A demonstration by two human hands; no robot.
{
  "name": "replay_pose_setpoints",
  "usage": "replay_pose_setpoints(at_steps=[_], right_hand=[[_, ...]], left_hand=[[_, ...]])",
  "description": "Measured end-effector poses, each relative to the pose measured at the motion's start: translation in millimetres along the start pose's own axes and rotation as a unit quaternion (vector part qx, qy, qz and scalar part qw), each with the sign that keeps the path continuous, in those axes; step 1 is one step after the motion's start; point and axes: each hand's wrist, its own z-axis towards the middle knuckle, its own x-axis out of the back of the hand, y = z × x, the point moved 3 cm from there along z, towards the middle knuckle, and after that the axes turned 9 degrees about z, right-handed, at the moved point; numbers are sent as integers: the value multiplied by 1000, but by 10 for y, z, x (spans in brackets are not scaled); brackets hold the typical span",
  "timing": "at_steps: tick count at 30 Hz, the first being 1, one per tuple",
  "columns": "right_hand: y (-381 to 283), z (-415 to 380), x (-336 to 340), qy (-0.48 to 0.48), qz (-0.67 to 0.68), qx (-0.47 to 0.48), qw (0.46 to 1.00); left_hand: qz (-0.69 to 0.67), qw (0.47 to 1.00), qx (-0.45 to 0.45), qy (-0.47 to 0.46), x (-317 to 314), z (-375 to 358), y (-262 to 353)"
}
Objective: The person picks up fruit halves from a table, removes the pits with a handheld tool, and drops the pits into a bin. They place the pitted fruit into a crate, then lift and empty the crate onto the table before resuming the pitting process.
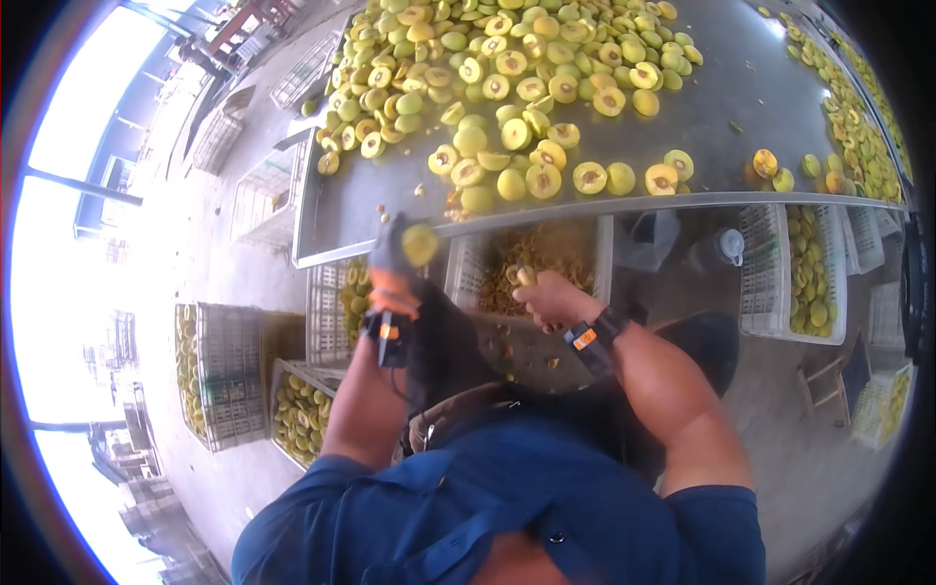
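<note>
My left hand (pixel 393 255), in a dark glove with an orange cuff, is at the near edge of the metal table, blurred by motion. A yellow-green fruit half (pixel 420 245) is in its fingers. My bare right hand (pixel 558 300) is over a white crate (pixel 604 258) below the table edge. Its fingers are closed around a small pale tan thing (pixel 526 277) whose kind I cannot make out. Brown pits and scraps (pixel 541 252) fill that crate. Cut plum-like fruit (pixel 544 180), some showing brown centres, lies on the table just beyond both hands.
A big heap of fruit (pixel 487 58) covers the far part of the metal table (pixel 721 136). Fruit-filled crates stand left (pixel 229 375) and right (pixel 838 292). A clear plastic jug (pixel 717 250) sits under the table. A small wooden stool (pixel 827 385) is at right.
</note>
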Motion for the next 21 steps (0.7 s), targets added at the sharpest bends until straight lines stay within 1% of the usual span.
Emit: replay_pose_setpoints(at_steps=[1,2,3,4,5,6,8,9,10,11,12,13,14,15,16,18,20,21], right_hand=[[-1,-28,-25,-7,-7,5,1000],[-8,-53,-62,-17,-15,9,1000],[-95,-154,-109,-36,-2,22,999],[-142,-195,-113,-39,1,34,999],[-185,-220,-107,-42,3,47,998],[-222,-225,-105,-45,4,59,997],[-334,-194,-101,3,-69,132,989],[-373,-184,-110,28,-105,167,980],[-395,-169,-110,40,-116,181,976],[-422,-155,-105,54,-127,196,971],[-450,-145,-95,68,-137,211,965],[-478,-144,-84,78,-133,220,963],[-504,-157,-78,87,-129,229,961],[-527,-166,-68,96,-124,237,959],[-542,-172,-62,95,-121,253,955],[-580,-180,-28,97,-113,286,947],[-590,-173,6,103,-138,276,946],[-595,-177,7,105,-149,271,945]], left_hand=[[24,996,71,-52,6,-37,-434],[99,995,24,-4,191,-78,-518],[-75,973,216,-34,246,-90,-790],[-232,884,405,5,331,-106,-984],[24,928,368,-45,466,-87,-1038],[43,938,341,-34,470,-19,-1014],[82,954,288,-11,400,176,-973],[-23,956,293,-21,248,348,-813],[-143,916,364,-94,114,542,-512],[-222,869,408,-172,-91,704,-325],[-185,901,321,-225,-308,863,-148],[-72,945,169,-272,-537,1007,41],[45,953,39,-298,-772,1134,204],[126,940,-35,-316,-994,1263,343],[173,917,-54,-354,-1168,1369,476],[186,911,0,-368,-1468,1462,549],[190,898,-15,-396,-1716,1489,444],[194,891,-21,-410,-1741,1496,425]])
